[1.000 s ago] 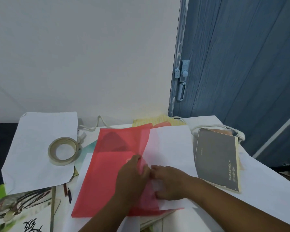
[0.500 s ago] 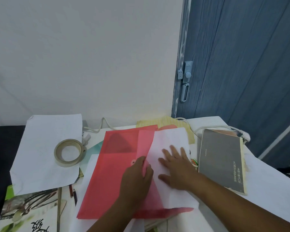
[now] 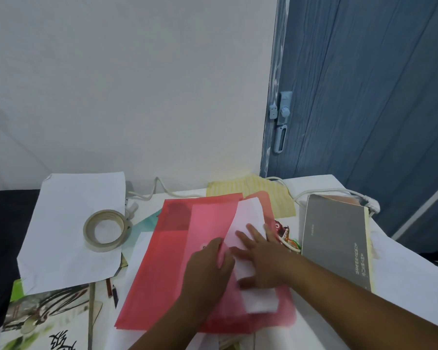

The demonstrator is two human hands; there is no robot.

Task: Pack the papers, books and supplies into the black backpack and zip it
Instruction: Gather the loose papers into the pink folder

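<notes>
Left hand (image 3: 208,266) lies on the translucent red plastic document envelope (image 3: 162,269), fingers curled at the edge of its raised cover, apparently pinching it. Right hand (image 3: 261,253) rests flat, fingers straight and spread, on the white paper sheet (image 3: 248,221) partly tucked under that cover. Envelope sits mid-desk, near the front edge. Grey paperback book (image 3: 336,238) lies toward the right edge of the white desk (image 3: 415,279), a white power cable (image 3: 321,192) behind it. Roll of beige masking tape (image 3: 106,230) rests on a separate large white sheet (image 3: 68,238) at the left. Black fabric, possibly the backpack (image 3: 3,236), shows at the far left edge; I cannot tell for certain. Yellow striped cloth (image 3: 268,195) lies at the back edge.
</notes>
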